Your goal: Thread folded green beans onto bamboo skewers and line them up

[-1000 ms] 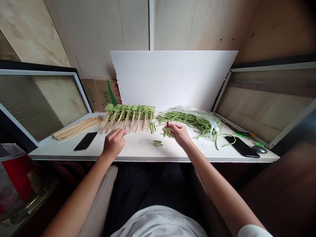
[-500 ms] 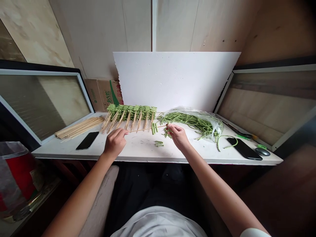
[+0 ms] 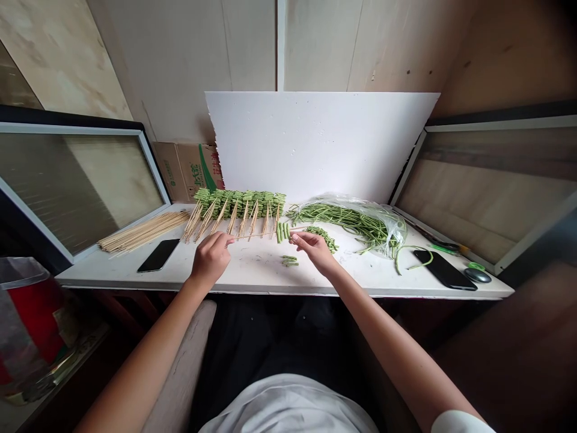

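My left hand (image 3: 211, 257) is closed around the blunt end of a thin bamboo skewer (image 3: 255, 236), held level above the table. Several short green bean pieces (image 3: 282, 232) sit side by side across the skewer, near its right part. At their right edge, the thumb and fingers of my right hand (image 3: 315, 250) pinch a bean piece on the skewer. The skewer's tip shows just past those fingers. Behind my right hand lies a heap of cut bean pieces (image 3: 325, 237), partly covered by it. A few more cut pieces (image 3: 290, 261) lie on the table below the skewer.
Stacked bean skewers (image 3: 241, 204) line the back, sticks toward me. Bare skewers (image 3: 144, 230) and a phone (image 3: 158, 255) lie left. Right are long beans (image 3: 349, 218) in a clear plastic bag (image 3: 396, 228), another phone (image 3: 444, 269) and a mouse (image 3: 476, 275). A white board (image 3: 315, 144) stands behind.
My right hand has moved left along the skewer, bringing another bean piece up against those on it. More of the cut heap shows behind the hand. My left hand stays almost still.
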Available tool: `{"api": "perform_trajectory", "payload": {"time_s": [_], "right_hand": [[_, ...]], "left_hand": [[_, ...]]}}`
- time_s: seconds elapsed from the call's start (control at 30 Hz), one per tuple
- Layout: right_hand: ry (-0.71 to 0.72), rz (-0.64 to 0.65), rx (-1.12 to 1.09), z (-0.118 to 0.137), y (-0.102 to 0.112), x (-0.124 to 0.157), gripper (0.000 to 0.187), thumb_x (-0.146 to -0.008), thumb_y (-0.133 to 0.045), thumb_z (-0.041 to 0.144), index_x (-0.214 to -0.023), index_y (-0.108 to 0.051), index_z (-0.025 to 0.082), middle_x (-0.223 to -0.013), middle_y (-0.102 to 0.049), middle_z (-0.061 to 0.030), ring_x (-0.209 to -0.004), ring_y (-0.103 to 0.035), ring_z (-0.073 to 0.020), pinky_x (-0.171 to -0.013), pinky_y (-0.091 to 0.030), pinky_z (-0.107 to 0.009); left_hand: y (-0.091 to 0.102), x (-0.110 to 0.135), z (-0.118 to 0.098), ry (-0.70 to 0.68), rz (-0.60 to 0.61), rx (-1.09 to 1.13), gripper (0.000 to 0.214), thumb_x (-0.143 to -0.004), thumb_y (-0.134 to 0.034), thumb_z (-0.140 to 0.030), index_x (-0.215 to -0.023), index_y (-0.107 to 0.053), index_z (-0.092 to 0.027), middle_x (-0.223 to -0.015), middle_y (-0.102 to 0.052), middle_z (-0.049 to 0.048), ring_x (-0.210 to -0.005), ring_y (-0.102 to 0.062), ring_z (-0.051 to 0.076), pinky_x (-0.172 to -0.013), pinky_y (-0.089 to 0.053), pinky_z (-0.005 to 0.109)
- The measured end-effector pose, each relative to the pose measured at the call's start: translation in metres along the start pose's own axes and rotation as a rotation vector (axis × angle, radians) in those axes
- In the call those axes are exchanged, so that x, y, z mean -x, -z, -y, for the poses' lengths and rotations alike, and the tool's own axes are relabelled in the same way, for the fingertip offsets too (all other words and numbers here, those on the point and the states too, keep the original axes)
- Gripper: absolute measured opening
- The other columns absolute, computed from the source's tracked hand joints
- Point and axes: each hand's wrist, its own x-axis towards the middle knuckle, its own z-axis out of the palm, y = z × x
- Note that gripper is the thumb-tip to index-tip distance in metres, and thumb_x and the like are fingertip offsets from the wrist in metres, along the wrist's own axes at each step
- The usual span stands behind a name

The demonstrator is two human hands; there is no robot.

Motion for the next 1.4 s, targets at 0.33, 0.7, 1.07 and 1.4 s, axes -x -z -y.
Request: {"api": "perform_trajectory", "payload": {"time_s": [0.33, 0.7, 1.07, 1.4], "right_hand": [[0.117, 0.086, 1.034, -0.049, 0.011, 0.003, 0.018, -0.097, -0.069, 0.029, -0.094, -0.086, 0.022, -0.104, -0.076, -0.0153, -0.110, -0.058, -0.0374, -0.093, -0.047, -0.046], [0.026, -0.160, 0.293, -0.038, 0.023, -0.010, 0.033, -0.079, -0.088, 0.053, -0.092, -0.083, 0.024, -0.092, -0.081, -0.0095, -0.087, -0.072, -0.0269, -0.081, -0.056, -0.040], [-0.191, -0.227, -0.578, -0.004, 0.023, -0.013, 0.038, -0.069, -0.098, 0.043, -0.095, -0.079, 0.023, -0.106, -0.081, -0.0072, -0.106, -0.077, -0.0243, -0.083, -0.066, -0.030], [-0.186, -0.193, -0.579, 0.004, 0.017, -0.010, 0.025, -0.084, -0.087, 0.040, -0.099, -0.077, 0.024, -0.121, -0.080, -0.0079, -0.127, -0.071, -0.0250, -0.085, -0.066, -0.026]], "left_hand": [[-0.008, 0.008, 0.012, 0.099, 0.057, 0.026, 0.034, -0.081, -0.045, 0.006, -0.092, -0.064, -0.020, -0.092, -0.076, 0.0058, -0.090, -0.076, 0.021, -0.079, -0.062, 0.031], [-0.007, 0.006, 0.010, 0.084, 0.043, 0.037, 0.033, -0.085, -0.045, 0.005, -0.095, -0.065, -0.020, -0.092, -0.076, 0.0060, -0.091, -0.077, 0.021, -0.077, -0.062, 0.031], [-0.007, 0.003, -0.001, 0.073, 0.060, 0.047, 0.032, -0.086, -0.046, 0.004, -0.094, -0.065, -0.020, -0.092, -0.077, 0.0058, -0.090, -0.076, 0.021, -0.077, -0.061, 0.030], [-0.007, 0.003, -0.004, 0.074, 0.050, 0.042, 0.030, -0.088, -0.046, 0.003, -0.093, -0.065, -0.020, -0.091, -0.077, 0.0060, -0.089, -0.076, 0.021, -0.074, -0.059, 0.029]]}}
